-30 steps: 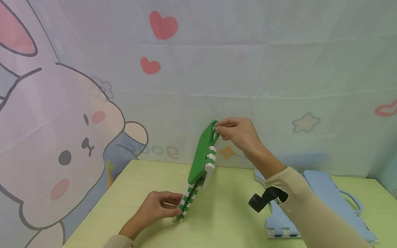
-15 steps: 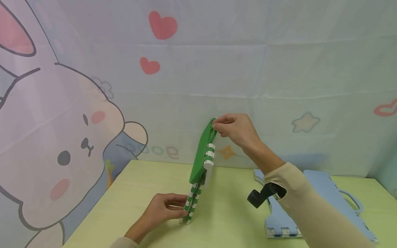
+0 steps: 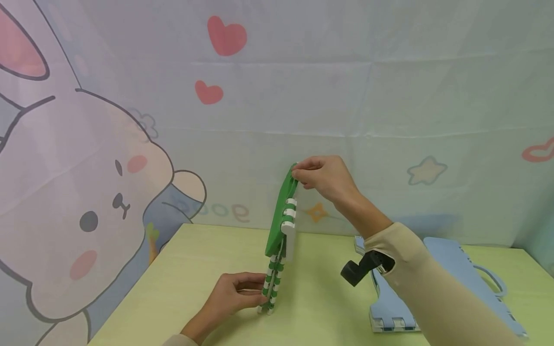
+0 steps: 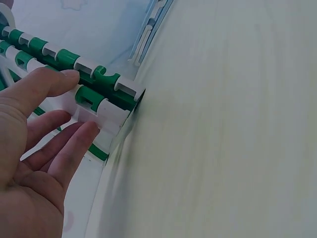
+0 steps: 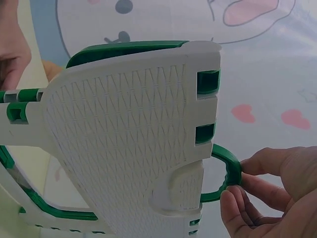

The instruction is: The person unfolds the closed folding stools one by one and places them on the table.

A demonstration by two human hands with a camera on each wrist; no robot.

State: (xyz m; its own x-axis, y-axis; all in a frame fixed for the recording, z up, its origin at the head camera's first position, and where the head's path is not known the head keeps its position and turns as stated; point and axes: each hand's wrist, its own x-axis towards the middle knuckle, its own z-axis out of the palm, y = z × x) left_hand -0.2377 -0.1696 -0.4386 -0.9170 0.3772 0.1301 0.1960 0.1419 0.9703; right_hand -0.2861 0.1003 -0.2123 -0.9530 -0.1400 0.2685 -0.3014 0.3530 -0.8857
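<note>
A green and white plastic folding stool point(image 3: 278, 226) stands on its edge at mid-table in the head view, leaning slightly to the right at its top. My right hand point(image 3: 326, 177) pinches its green carry handle point(image 5: 231, 171), which sticks out beside the patterned white panel point(image 5: 119, 124) in the right wrist view. Lower down, my left hand point(image 3: 235, 294) grips the hinged legs, thumb on one side and fingers on the other. The left wrist view shows those green and white hinges point(image 4: 101, 79) close over the table, with my left thumb lying along them.
A blue folding stool point(image 3: 454, 276) lies folded at the right of the pale table point(image 3: 329, 288), partly behind my right sleeve. A black wrist camera mount point(image 3: 363, 269) juts from that sleeve. A printed cloth point(image 3: 303, 86) hangs behind the table.
The green stool has swung more upright and more edge-on. My right hand has moved slightly left and up with the handle, while my left hand has shifted right with the legs.
</note>
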